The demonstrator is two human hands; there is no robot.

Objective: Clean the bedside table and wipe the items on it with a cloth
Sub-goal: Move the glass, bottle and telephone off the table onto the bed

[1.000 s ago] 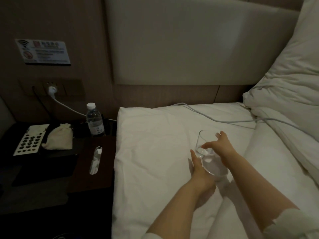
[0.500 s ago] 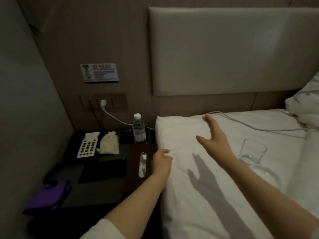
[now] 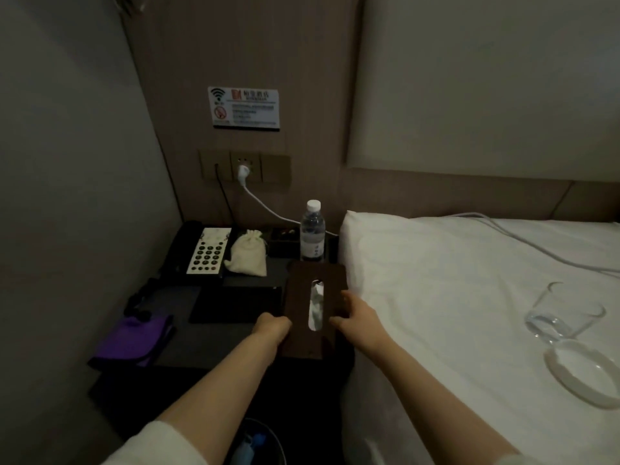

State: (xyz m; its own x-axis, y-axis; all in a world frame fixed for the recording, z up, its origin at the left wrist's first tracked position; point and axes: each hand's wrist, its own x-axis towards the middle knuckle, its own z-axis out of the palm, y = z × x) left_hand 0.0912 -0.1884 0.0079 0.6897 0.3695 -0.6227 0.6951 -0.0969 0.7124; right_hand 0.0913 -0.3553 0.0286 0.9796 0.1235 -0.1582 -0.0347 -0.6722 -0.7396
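tissue box, brown with a slot on top, is now taken up at both sides: the left hand is curled round its left near edge and the right hand is closed on its right edge, thumb on top. it stands at the right edge of the desk, just beside the bed. half a second ago both hands were open and in the air; a second ago they were busy with the glass, which has been left on the bed with the dish. the box is judged to be the next item cleared off. the purple cloth lies untouched at the desk's left; the bottle, pouch and phone are yet to be moved.
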